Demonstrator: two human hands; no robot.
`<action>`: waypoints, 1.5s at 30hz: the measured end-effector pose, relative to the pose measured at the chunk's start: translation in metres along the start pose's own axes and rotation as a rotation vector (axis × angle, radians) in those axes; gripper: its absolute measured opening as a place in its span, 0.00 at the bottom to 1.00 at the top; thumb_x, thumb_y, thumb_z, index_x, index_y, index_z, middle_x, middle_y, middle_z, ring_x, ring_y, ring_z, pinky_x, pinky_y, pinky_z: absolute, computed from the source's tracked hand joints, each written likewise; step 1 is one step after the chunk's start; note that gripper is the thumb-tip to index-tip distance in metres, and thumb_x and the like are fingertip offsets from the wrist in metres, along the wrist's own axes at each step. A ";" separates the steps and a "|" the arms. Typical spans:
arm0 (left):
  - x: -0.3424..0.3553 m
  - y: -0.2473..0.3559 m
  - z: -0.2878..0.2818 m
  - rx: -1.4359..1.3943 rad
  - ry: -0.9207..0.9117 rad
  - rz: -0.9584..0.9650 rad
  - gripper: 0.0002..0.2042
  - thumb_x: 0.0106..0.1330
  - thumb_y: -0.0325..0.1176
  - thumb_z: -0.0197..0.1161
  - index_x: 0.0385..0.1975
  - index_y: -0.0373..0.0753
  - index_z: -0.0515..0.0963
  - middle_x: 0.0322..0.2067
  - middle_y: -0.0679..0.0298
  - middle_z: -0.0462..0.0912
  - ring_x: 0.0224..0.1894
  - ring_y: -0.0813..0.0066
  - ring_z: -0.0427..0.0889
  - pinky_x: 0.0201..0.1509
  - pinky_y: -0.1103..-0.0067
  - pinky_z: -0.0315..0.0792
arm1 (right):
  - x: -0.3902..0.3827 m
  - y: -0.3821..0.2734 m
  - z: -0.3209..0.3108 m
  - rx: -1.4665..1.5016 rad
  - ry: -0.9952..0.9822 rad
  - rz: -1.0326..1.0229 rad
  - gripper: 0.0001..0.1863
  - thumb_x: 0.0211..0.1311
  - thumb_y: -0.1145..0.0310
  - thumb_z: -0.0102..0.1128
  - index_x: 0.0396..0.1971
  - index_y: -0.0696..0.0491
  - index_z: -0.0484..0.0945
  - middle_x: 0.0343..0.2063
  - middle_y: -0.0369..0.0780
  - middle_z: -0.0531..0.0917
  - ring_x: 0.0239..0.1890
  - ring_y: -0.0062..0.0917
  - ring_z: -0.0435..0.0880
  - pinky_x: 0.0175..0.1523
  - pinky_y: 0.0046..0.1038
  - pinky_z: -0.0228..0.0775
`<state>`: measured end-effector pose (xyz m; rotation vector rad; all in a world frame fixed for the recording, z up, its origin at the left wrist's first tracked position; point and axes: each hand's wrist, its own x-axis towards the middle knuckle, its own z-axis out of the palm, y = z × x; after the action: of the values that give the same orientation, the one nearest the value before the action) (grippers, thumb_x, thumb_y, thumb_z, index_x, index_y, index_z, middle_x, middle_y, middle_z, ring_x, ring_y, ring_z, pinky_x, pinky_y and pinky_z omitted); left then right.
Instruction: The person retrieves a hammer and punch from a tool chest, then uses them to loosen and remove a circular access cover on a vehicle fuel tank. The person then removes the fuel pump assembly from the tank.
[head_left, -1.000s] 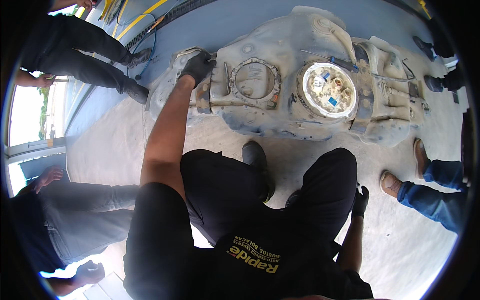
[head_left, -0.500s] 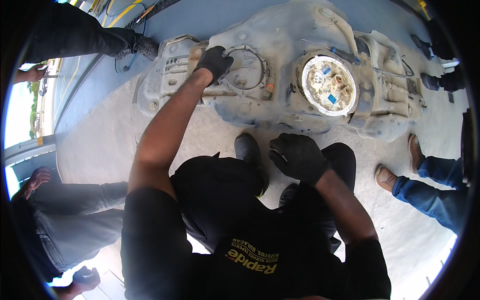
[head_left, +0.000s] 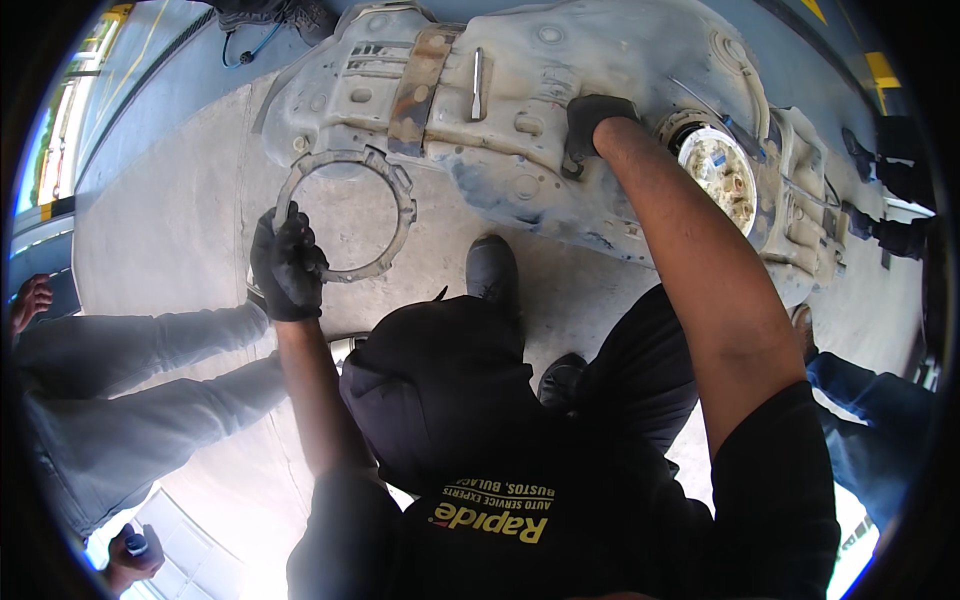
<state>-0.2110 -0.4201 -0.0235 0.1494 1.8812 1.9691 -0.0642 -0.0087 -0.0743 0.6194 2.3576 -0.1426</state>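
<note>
My left hand (head_left: pixel 288 262), in a black glove, is closed on the lower left rim of a grey metal lock ring (head_left: pixel 400 205) with notched tabs. The ring is held upright in the air, apart from the dusty grey fuel tank (head_left: pixel 520 150) on the floor. My right hand (head_left: pixel 598 122), also gloved, is down on the tank's near side with its fingers curled; what they grip is hidden beneath the glove. To its right sits a round, pale fuel pump cover (head_left: pixel 718 178) with blue parts. A slim silver tool (head_left: pixel 477 85) lies on the tank.
A screwdriver (head_left: pixel 740 138) lies beside the pump cover. My boot (head_left: pixel 492 270) stands close to the tank's near edge. A person in grey trousers (head_left: pixel 150 350) is at left, and one in blue jeans (head_left: pixel 860 400) at right. More feet (head_left: pixel 858 155) show at far right.
My left hand has lifted the ring off the tank and brought it left and nearer. My right hand has reached forward from my knee onto the tank, over where an orange item lay.
</note>
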 end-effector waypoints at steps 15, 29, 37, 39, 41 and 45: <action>-0.021 -0.027 -0.013 -0.140 0.186 -0.178 0.10 0.65 0.26 0.61 0.45 0.36 0.79 0.24 0.67 0.78 0.14 0.83 0.69 0.16 0.84 0.67 | -0.015 -0.033 0.026 -0.060 0.202 0.119 0.20 0.46 0.63 0.67 0.42 0.51 0.89 0.42 0.45 0.90 0.45 0.36 0.91 0.49 0.37 0.83; -0.022 -0.018 0.014 -0.211 0.102 -0.158 0.12 0.63 0.23 0.58 0.46 0.30 0.78 0.29 0.61 0.81 0.19 0.79 0.76 0.17 0.82 0.73 | 0.004 -0.030 0.063 -0.040 0.294 0.163 0.14 0.61 0.63 0.57 0.40 0.49 0.89 0.37 0.43 0.91 0.42 0.37 0.92 0.49 0.43 0.78; -0.019 -0.015 0.025 -0.218 0.089 -0.146 0.12 0.64 0.24 0.58 0.47 0.30 0.78 0.29 0.62 0.81 0.19 0.80 0.74 0.18 0.82 0.72 | -0.014 -0.032 0.058 -0.051 0.314 0.111 0.12 0.60 0.63 0.59 0.37 0.48 0.90 0.36 0.43 0.91 0.41 0.38 0.92 0.47 0.44 0.78; -0.014 -0.019 0.021 -0.173 0.039 -0.136 0.12 0.65 0.25 0.58 0.47 0.31 0.78 0.26 0.62 0.80 0.15 0.81 0.70 0.17 0.82 0.68 | -0.018 -0.032 0.060 -0.041 0.331 0.087 0.12 0.60 0.63 0.60 0.36 0.47 0.90 0.36 0.43 0.91 0.40 0.39 0.92 0.47 0.45 0.78; -0.018 -0.015 0.018 -0.154 0.069 -0.129 0.11 0.65 0.26 0.58 0.46 0.32 0.78 0.25 0.63 0.78 0.14 0.81 0.69 0.17 0.83 0.67 | -0.023 -0.042 0.061 -0.037 0.354 0.084 0.11 0.60 0.63 0.61 0.36 0.47 0.90 0.35 0.42 0.91 0.40 0.39 0.92 0.47 0.45 0.78; -0.015 -0.004 0.015 -0.126 -0.005 -0.111 0.13 0.66 0.27 0.59 0.50 0.35 0.75 0.27 0.67 0.75 0.16 0.84 0.66 0.16 0.85 0.62 | -0.051 -0.056 0.055 0.029 0.403 0.130 0.11 0.64 0.66 0.58 0.37 0.43 0.90 0.36 0.38 0.91 0.40 0.35 0.91 0.45 0.44 0.74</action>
<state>-0.1910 -0.4118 -0.0232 0.0129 1.7173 2.0023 -0.0246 -0.0927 -0.0866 0.8814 2.6924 0.0086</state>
